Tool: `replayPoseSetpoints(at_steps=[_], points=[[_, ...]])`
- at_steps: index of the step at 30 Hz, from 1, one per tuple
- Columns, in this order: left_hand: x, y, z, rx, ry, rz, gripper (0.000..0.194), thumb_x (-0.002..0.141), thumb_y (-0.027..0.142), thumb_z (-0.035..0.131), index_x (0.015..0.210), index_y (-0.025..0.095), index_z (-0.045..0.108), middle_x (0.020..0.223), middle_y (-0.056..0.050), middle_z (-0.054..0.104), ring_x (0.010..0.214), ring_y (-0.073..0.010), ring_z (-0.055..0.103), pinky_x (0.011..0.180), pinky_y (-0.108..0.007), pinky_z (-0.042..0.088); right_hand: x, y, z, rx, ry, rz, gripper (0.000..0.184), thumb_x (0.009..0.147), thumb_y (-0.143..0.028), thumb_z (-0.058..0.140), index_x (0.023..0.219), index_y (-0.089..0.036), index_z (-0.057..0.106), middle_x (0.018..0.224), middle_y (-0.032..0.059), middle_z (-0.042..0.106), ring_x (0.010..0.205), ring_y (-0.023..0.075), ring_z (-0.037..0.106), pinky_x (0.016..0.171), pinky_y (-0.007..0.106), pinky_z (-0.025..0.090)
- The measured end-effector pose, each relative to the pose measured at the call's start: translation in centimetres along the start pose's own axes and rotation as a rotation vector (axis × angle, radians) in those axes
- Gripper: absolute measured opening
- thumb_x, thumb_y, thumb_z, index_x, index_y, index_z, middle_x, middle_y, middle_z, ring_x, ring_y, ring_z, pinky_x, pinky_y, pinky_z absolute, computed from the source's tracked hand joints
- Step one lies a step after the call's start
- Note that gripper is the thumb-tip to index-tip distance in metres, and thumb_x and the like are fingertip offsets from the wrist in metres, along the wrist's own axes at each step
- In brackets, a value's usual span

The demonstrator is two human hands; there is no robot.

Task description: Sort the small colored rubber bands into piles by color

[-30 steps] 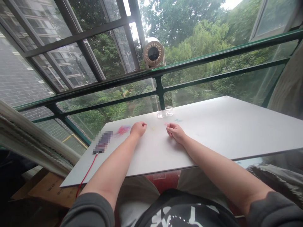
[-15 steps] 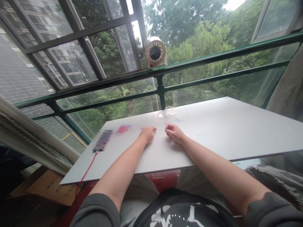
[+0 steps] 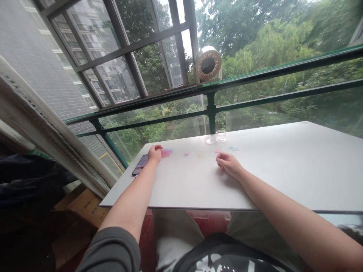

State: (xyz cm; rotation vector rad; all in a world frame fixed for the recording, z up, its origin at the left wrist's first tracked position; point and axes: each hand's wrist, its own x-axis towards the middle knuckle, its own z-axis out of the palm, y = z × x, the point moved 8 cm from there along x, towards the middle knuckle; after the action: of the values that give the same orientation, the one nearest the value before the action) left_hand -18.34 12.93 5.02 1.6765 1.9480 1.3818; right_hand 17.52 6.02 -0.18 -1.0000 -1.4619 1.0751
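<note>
Coloured pieces (image 3: 217, 151) are lying along the far side, left past middle | we're holding left hand (image 3: 154, 154) bent, right hand (image 3: 227, 164) curled, not seeing whether either is pinching | careless brushing could be scattering the pink-blue heap (image 3: 167, 152)

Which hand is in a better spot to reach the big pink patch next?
Probably the left hand: it's close beside the big pink patch. The right hand is farther off, near a smaller pink patch.

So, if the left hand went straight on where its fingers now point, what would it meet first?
Probably the pink-and-blue cluster right beside the left hand; depth is unclear, so they may already be touching.
</note>
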Motion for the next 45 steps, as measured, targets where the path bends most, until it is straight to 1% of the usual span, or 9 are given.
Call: replayPoseSetpoints(at_steps=[3, 7, 10, 14, 19, 22, 27, 35, 45], points=[[0.7, -3.2, -1.8, -0.01, 0.049, -0.091, 0.034, 0.075, 0.004, 0.035, 0.1, 0.01, 0.058, 0.094, -0.01, 0.068, 0.078, -0.0137, 0.065, 0.072, -0.029, 0.052, -0.1, 0.0, -0.1, -0.011, -0.001, 0.001, 0.009, 0.065, -0.024, 0.054, 0.063, -0.018, 0.049, 0.051, -0.0052, 0.047, 0.042, 0.0071, 0.04, 0.044, 0.022, 0.032], [0.1, -5.1, -1.9, 0.006, 0.013, -0.103, 0.028, 0.071, 0.005, 0.044, 0.089, 0.012, 0.064, 0.086, -0.007, 0.07, 0.079, -0.0145, 0.065, 0.077, -0.028, 0.051, -0.1, 0.0, -0.2, -0.035, -0.004, -0.002, 0.011, 0.065, -0.027, 0.055, 0.064, -0.018, 0.049, 0.051, -0.0051, 0.048, 0.042, 0.007, 0.04, 0.044, 0.022, 0.031], [-1.1, -5.1, -0.8, 0.06, -0.038, -0.068, 0.027, 0.068, 0.005, 0.049, 0.087, 0.012, 0.066, 0.089, -0.008, 0.071, 0.085, -0.0168, 0.063, 0.085, -0.03, 0.048, -0.3, -0.2, -0.2, -0.063, -0.004, 0.0, 0.014, 0.065, -0.029, 0.056, 0.064, -0.017, 0.049, 0.051, -0.0049, 0.048, 0.042, 0.007, 0.04, 0.044, 0.022, 0.031], [-2.6, -4.5, 0.5, 0.146, -0.072, -0.014, 0.032, 0.068, 0.004, 0.05, 0.094, 0.014, 0.066, 0.102, -0.009, 0.068, 0.097, -0.0194, 0.06, 0.092, -0.032, 0.044, -0.5, -0.3, -0.2, -0.083, -0.015, 0.009, 0.018, 0.066, -0.033, 0.058, 0.063, -0.018, 0.048, 0.049, -0.0048, 0.047, 0.042, 0.0074, 0.039, 0.044, 0.022, 0.031], [-3.6, -4.4, -0.4, 0.232, -0.004, 0.009, 0.05, 0.072, -0.001, 0.041, 0.119, 0.014, 0.053, 0.123, -0.012, 0.054, 0.101, -0.0165, 0.059, 0.095, -0.028, 0.042, -0.7, -0.5, -0.4, -0.113, 0.003, 0.02, 0.019, 0.066, -0.034, 0.059, 0.065, -0.018, 0.049, 0.05, -0.0039, 0.048, 0.043, 0.008, 0.04, 0.044, 0.022, 0.031], [-3.7, -4.7, -1.2, 0.285, 0.034, -0.002, 0.056, 0.073, -0.002, 0.038, 0.126, 0.014, 0.047, 0.129, -0.013, 0.049, 0.108, -0.0168, 0.055, 0.097, -0.028, 0.04, -0.8, -0.8, -0.4, -0.149, 0.009, 0.036, 0.018, 0.065, -0.033, 0.059, 0.063, -0.018, 0.049, 0.049, -0.0041, 0.048, 0.043, 0.0079, 0.039, 0.045, 0.022, 0.031], [-3.9, -5.6, -0.7, 0.382, -0.045, -0.037, 0.044, 0.071, 0.004, 0.047, 0.111, 0.016, 0.061, 0.114, -0.013, 0.062, 0.112, -0.0258, 0.052, 0.096, -0.036, 0.039, -1.0, -1.2, -0.4, -0.163, 0.016, 0.051, 0.019, 0.065, -0.034, 0.058, 0.062, -0.018, 0.049, 0.048, -0.0043, 0.047, 0.043, 0.0078, 0.039, 0.046, 0.022, 0.031], [-4.1, -5.2, -0.4, 0.448, -0.083, -0.006, 0.025, 0.077, 0.022, 0.052, 0.094, 0.022, 0.07, 0.108, -0.008, 0.066, 0.103, -0.0236, 0.056, 0.092, -0.034, 0.04, -0.8, -0.8, -0.3, -0.141, 0.004, 0.014, 0.02, 0.066, -0.035, 0.059, 0.063, -0.018, 0.049, 0.048, -0.0036, 0.048, 0.042, 0.0078, 0.039, 0.043, 0.022, 0.03], [-4.1, -4.4, -0.2, 0.472, -0.099, 0.019, 0.019, 0.079, 0.021, 0.051, 0.086, 0.019, 0.069, 0.1, -0.009, 0.067, 0.099, -0.022, 0.057, 0.088, -0.032, 0.042, -0.7, -0.7, -0.4, -0.136, 0.001, -0.001, 0.019, 0.066, -0.034, 0.058, 0.065, -0.017, 0.05, 0.05, -0.0034, 0.049, 0.043, 0.0079, 0.041, 0.044, 0.022, 0.033]])
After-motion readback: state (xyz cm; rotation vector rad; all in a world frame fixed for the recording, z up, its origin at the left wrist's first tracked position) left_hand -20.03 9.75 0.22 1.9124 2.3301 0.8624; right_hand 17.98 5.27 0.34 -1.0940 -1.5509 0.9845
